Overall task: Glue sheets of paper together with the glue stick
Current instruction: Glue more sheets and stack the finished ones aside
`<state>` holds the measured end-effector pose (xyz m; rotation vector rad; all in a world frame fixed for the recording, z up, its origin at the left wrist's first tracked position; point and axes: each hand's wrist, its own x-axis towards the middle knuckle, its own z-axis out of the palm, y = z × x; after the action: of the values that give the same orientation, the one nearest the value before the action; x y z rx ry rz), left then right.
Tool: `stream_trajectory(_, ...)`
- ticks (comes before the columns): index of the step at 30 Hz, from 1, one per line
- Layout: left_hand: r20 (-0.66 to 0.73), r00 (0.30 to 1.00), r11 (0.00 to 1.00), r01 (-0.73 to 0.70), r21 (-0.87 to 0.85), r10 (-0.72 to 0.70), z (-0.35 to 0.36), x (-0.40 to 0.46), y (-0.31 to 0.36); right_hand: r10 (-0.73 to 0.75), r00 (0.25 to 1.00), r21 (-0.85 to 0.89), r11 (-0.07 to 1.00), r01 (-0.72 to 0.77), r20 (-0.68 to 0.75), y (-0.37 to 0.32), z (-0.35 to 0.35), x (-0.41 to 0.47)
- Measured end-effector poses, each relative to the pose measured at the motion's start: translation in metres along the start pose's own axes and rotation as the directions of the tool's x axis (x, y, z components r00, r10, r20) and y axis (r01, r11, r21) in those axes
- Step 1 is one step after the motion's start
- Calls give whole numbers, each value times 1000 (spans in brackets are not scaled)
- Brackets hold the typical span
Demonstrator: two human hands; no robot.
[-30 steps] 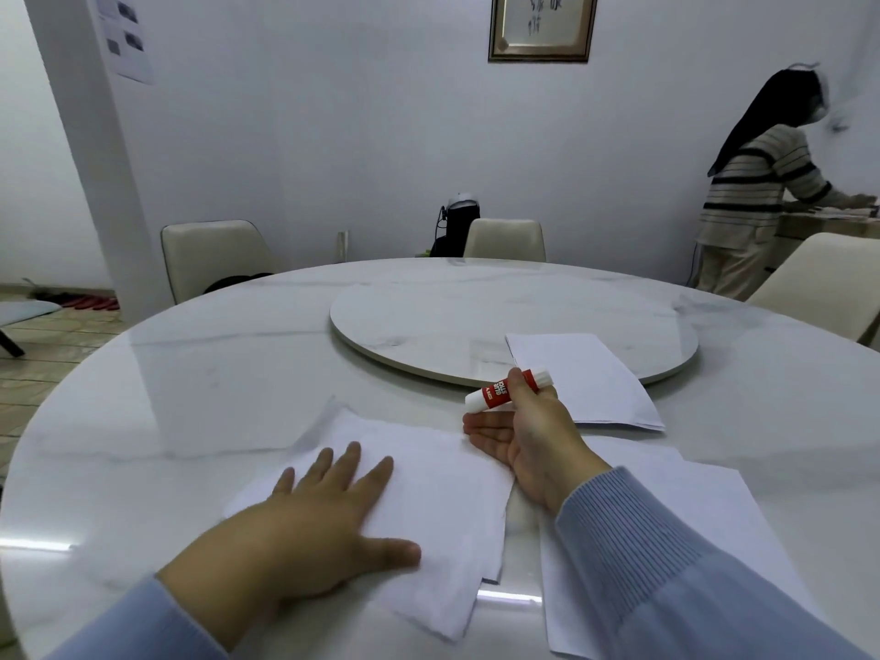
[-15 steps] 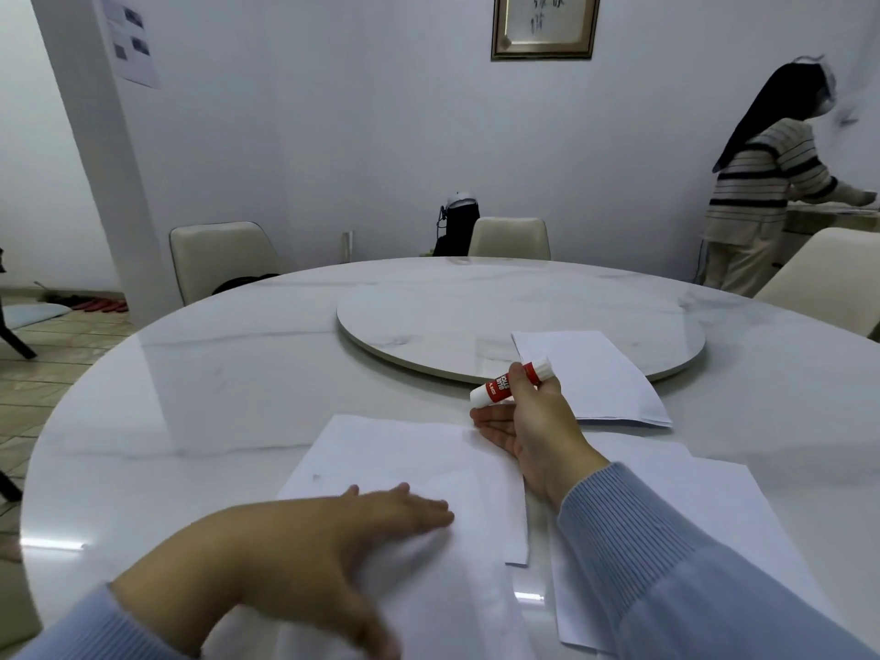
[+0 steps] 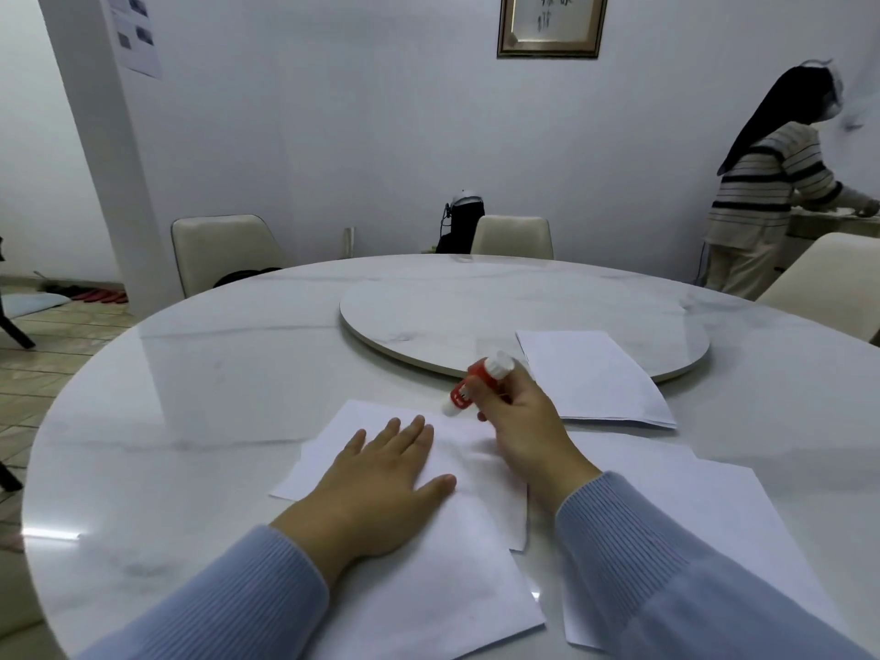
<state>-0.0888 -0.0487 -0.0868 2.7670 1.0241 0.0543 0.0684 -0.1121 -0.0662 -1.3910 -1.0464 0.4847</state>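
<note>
Left hand point(image 3: 381, 473): laid flat, fingers straight, on the top sheet point(image 3: 457, 554).
Right hand point(image 3: 519, 421): fingers curled round the glue stick point(image 3: 476, 384), which is held above the sheets.

- The single head view is looking forward and down from the seated person's head, close above the near edge of the round table point(image 3: 200, 421).
- It is facing the far wall point(image 3: 333, 135) across the table.
- No second view is sharing the scene.

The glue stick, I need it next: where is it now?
In the head view, the glue stick is held in the right hand, right of centre, above the sheets' far edge, near the turntable.
</note>
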Motion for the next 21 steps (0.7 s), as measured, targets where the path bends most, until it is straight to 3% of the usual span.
stream_trajectory(3, 6, 1000, 1000, -5, -7, 5, -3, -1, 0, -50, 994, -111, 992, 61, 95, 0, 7, -3)
stream_trajectory(7, -8, 1000, 1000, -6, -24, 5, -4, -1, 1, -77, 991, -266, 958, 105, 112, 1, 6, -5)
stream_trajectory(13, 4, 1000, 1000, -5, -6, 5, -5, 0, 0, -6, 963, -336, 937, 100, 268, -21, -11, -16)
stream_trajectory(16, 10, 1000, 1000, -1, 0, 1, -6, 0, 0, 109, 905, -329, 944, 35, 411, -38, -27, -23)
stream_trajectory(21, 8, 1000, 1000, 8, 9, -8, -3, 0, 0, 190, 733, -340, 938, 60, 654, -63, -46, -38)
